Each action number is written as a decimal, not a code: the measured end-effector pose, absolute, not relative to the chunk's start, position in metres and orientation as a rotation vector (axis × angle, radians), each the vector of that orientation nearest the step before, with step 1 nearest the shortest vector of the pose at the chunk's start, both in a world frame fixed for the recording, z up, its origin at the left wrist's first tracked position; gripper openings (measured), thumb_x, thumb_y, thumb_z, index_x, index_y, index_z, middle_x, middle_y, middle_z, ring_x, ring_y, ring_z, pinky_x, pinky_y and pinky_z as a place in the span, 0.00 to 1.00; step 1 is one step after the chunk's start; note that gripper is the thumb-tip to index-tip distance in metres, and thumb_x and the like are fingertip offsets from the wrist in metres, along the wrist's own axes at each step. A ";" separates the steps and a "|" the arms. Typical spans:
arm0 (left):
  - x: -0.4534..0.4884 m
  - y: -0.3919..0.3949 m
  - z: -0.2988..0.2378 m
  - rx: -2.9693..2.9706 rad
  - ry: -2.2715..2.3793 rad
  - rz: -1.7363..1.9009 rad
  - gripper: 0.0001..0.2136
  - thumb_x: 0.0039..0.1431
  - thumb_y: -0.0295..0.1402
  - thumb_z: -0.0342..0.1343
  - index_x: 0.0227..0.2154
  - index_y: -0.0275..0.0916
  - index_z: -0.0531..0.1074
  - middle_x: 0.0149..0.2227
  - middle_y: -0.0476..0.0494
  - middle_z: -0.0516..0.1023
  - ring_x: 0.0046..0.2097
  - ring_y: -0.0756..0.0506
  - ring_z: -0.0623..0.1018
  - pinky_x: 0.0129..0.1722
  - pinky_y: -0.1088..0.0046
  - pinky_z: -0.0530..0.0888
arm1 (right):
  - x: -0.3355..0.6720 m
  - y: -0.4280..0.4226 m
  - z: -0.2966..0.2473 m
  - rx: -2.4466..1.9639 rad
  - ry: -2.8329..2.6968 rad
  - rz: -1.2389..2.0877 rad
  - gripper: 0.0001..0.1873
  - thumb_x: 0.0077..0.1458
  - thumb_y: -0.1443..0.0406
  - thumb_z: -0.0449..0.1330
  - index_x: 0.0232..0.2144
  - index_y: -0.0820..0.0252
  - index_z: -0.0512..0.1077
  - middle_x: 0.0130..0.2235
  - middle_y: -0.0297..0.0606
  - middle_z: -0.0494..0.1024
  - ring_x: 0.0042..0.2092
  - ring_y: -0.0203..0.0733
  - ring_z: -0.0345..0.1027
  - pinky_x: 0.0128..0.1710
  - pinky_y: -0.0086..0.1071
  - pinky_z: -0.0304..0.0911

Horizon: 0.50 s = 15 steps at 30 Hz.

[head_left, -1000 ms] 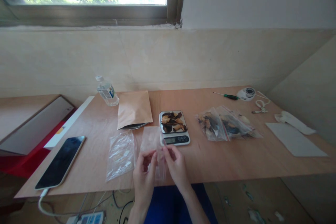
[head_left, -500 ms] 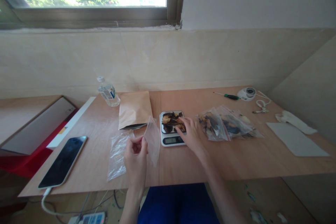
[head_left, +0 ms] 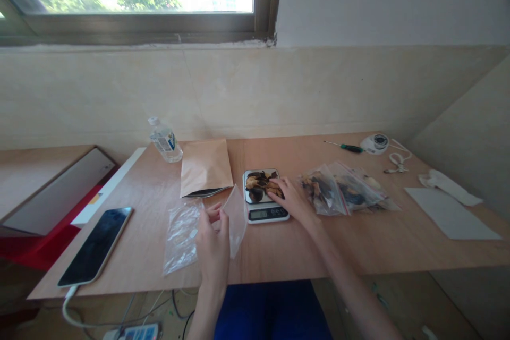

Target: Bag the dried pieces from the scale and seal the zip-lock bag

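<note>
My left hand (head_left: 214, 241) holds a small clear zip bag (head_left: 236, 218) up off the wooden table (head_left: 279, 247), its mouth tilted toward the scale. A small digital scale (head_left: 268, 212) stands just right of it, with a pile of dark and tan dried pieces (head_left: 258, 183) on its pan. My right hand (head_left: 292, 199) rests on the right side of that pile, fingers touching the pieces. Whether it grips any piece I cannot tell.
Another clear empty bag (head_left: 181, 234) lies left of my left hand. Behind are a brown paper pouch (head_left: 205, 167) and a water bottle (head_left: 164, 139). Filled bags (head_left: 342, 188) lie right of the scale. A phone (head_left: 95, 244) lies at the left; a screwdriver (head_left: 345, 146) at the far right.
My right hand let go of the bag and reached to the pile on the scale. My left hand kept the bag and lifted it slightly toward the scale.
</note>
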State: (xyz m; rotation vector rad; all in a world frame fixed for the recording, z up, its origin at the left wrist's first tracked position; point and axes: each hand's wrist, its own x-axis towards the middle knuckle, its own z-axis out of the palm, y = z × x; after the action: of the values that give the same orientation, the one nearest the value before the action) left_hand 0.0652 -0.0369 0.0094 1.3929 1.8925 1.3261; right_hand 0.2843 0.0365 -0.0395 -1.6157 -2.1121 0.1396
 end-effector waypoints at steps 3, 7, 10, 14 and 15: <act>0.069 -0.037 0.015 1.423 2.003 1.207 0.03 0.57 0.34 0.48 0.31 0.41 0.63 0.40 0.45 0.77 0.32 0.46 0.78 0.31 0.70 0.69 | 0.286 0.038 -0.044 -1.588 -2.077 0.158 0.18 0.59 0.58 0.53 0.49 0.59 0.66 0.45 0.43 0.72 0.48 0.48 0.66 0.47 0.39 0.60; 0.075 -0.036 0.020 1.462 2.134 1.088 0.02 0.57 0.33 0.49 0.32 0.41 0.64 0.33 0.46 0.78 0.30 0.45 0.78 0.26 0.74 0.64 | 0.289 0.037 -0.050 -1.538 -1.982 0.210 0.16 0.58 0.59 0.53 0.48 0.57 0.65 0.45 0.42 0.72 0.48 0.46 0.67 0.47 0.38 0.61; 0.078 -0.035 0.021 1.464 2.228 1.016 0.03 0.57 0.34 0.49 0.33 0.42 0.65 0.29 0.47 0.78 0.30 0.43 0.77 0.25 0.74 0.61 | 0.290 0.036 -0.051 -1.489 -1.942 0.273 0.16 0.57 0.60 0.54 0.47 0.58 0.65 0.46 0.42 0.73 0.48 0.45 0.68 0.47 0.37 0.61; 0.080 -0.033 0.018 1.435 2.245 1.066 0.03 0.56 0.34 0.50 0.31 0.42 0.64 0.36 0.42 0.78 0.34 0.41 0.78 0.28 0.71 0.64 | 0.289 0.033 -0.048 -1.477 -1.934 0.361 0.15 0.57 0.60 0.54 0.47 0.57 0.65 0.45 0.41 0.74 0.47 0.44 0.69 0.46 0.37 0.62; 0.080 -0.032 0.016 1.425 2.214 1.102 0.03 0.55 0.34 0.50 0.30 0.41 0.63 0.37 0.41 0.78 0.35 0.40 0.78 0.29 0.70 0.65 | 0.289 0.033 -0.047 -1.472 -1.936 0.382 0.16 0.56 0.60 0.55 0.47 0.56 0.65 0.45 0.40 0.74 0.46 0.44 0.69 0.46 0.37 0.62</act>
State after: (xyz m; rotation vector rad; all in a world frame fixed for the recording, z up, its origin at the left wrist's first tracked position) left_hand 0.0800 -0.0320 0.0165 1.4253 2.2137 1.1015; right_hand 0.2890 0.0327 -0.0467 -1.4722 -1.9365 0.3821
